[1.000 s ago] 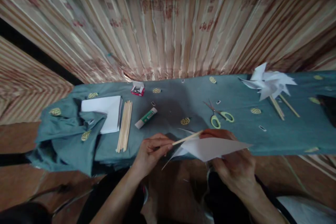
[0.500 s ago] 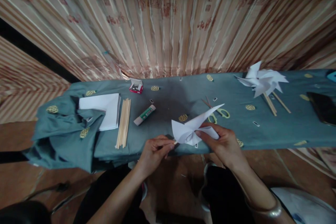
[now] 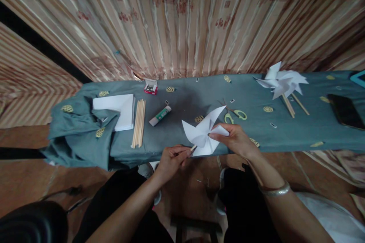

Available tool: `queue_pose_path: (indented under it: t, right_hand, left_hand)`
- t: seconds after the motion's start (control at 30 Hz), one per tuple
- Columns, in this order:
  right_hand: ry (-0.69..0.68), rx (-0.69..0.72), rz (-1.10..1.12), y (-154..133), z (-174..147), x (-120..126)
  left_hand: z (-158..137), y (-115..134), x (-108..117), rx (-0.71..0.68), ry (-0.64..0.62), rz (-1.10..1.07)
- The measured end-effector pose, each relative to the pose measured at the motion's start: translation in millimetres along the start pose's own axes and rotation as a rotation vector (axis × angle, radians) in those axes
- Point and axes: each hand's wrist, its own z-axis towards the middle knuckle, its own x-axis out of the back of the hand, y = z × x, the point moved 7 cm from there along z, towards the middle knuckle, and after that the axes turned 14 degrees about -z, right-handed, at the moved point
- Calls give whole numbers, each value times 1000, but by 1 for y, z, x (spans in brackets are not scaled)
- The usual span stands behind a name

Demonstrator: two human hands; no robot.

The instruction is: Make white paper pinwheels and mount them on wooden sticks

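Observation:
A white paper pinwheel (image 3: 203, 133) is held over the front edge of the cloth-covered table, its blades spread and facing up. My left hand (image 3: 174, 160) pinches a thin wooden stick (image 3: 193, 147), whose end shows at the pinwheel's lower left; the rest of it is hidden. My right hand (image 3: 236, 139) is closed on the pinwheel, thumb near its centre and fingers under the right blade. Just behind them lie scissors with light green handles (image 3: 234, 114). A glue stick (image 3: 160, 115) rests to the left of the pinwheel.
Wooden sticks (image 3: 138, 123) lie beside folded white paper (image 3: 125, 114) on the left. Behind them stands a small open red box (image 3: 150, 87) of metal pieces. Finished pinwheels (image 3: 282, 79) lie at the back right, near a black phone (image 3: 346, 111). A pleated curtain (image 3: 182, 26) hangs behind the table.
The pinwheel has turned so that its blades now face up more fully. My right hand has shifted slightly up and left with it. The camera view has moved a little.

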Motion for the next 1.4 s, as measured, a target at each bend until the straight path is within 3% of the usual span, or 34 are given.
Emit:
queue_pose_path:
  t: [0.23,0.6,0.87,0.97,1.4]
  right_hand:
    - [-131,70,-190,1,21,-15]
    - [-333,148,-597,-15,55,-33]
    - [-475,241,-898,-32,64,-40]
    - [-506,209,-1006,-32,66,-40]
    - [-584,268,-926,-28,70,-39]
  left_hand:
    - [-12,-30,8,127,120,-158]
    - [-23,-43,-10,286,164,-575]
    - [-24,-58,-17,411,169,-588]
    - [-23,-59,-19,425,168,-578]
    - [-21,-62,-23,456,119,-597]
